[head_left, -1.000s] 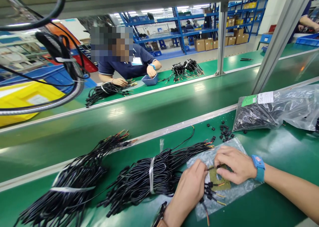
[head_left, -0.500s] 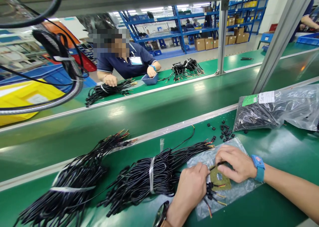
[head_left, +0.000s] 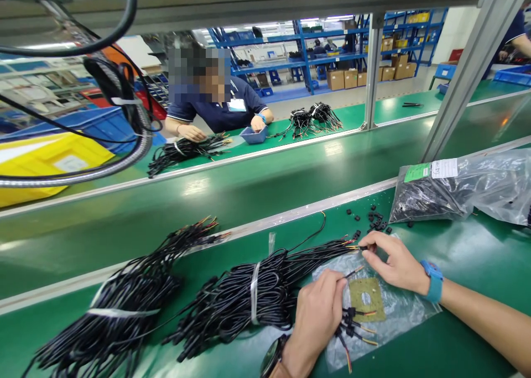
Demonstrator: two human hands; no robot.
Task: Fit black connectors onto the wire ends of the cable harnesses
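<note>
Your right hand pinches a clip just above the wire your left hand pinches; the right has left the pad.

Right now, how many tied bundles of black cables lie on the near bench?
2. The left bundle lies at the far left; the middle bundle lies just left of the left hand. The plastic bag at the right may hide more.

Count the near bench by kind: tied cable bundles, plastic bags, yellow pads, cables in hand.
Tied cable bundles: 2
Plastic bags: 2
Yellow pads: 1
Cables in hand: 1, pinched by the left hand
Total: 6
</note>
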